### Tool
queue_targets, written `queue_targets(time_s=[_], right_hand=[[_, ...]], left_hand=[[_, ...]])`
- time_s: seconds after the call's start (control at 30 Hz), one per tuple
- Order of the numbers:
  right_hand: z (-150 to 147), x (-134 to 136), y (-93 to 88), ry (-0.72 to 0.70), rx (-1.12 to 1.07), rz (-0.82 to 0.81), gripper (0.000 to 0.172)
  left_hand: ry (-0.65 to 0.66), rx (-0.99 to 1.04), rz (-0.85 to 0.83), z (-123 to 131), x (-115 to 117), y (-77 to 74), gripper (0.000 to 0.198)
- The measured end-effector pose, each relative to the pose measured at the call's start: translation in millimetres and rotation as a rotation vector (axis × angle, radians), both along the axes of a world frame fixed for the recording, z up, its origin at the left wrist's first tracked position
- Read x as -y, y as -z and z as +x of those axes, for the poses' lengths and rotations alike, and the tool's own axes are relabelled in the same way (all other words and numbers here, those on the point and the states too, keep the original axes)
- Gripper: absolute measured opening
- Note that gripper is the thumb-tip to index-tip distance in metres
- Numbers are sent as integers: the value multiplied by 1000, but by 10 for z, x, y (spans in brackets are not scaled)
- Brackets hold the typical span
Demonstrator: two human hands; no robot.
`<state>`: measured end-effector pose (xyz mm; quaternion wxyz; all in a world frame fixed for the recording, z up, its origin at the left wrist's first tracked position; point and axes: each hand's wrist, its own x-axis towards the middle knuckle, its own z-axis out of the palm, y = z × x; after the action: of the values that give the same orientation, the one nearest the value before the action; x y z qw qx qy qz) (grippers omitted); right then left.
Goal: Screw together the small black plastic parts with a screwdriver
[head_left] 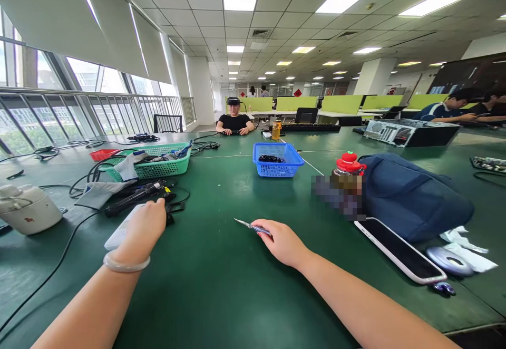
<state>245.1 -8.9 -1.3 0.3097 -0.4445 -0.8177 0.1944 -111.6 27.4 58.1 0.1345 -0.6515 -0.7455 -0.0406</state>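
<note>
In my right hand (282, 241), which is closed with the fingers pinched, I hold a slim pointed tool (261, 229). Its silver tip points left over the green tabletop (221, 286), and its handle looks bluish; I cannot tell its exact kind. My left hand (146, 225), with a pale bangle on the wrist, is closed, and its fingers curl down out of sight. A flat white object (118, 233) lies beside and partly under that hand. Just beyond it are black tools and cables (138, 195).
A green basket (169, 167) with cloth items and a blue basket (279, 168) stand farther off. On the right are a navy bag (411, 193), a phone (399, 249) and a red-lidded bottle (349, 163). A white container (29, 212) stands left. A person (234, 119) sits opposite.
</note>
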Motion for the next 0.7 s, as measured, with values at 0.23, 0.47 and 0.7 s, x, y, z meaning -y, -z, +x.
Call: queue_targets(time_s=[0.23,0.47,0.7], right_hand=[[-3,5,11,8,-11,2,31],[-5,13,-17,19,0,-40,32],[3,6,-15,17,10,-37,31]], left_hand=[[86,-48,36,93,-90,-42,39],[-10,-9,-64,53,-160,74,35],[-20,29,-92,2,-194,110,33]])
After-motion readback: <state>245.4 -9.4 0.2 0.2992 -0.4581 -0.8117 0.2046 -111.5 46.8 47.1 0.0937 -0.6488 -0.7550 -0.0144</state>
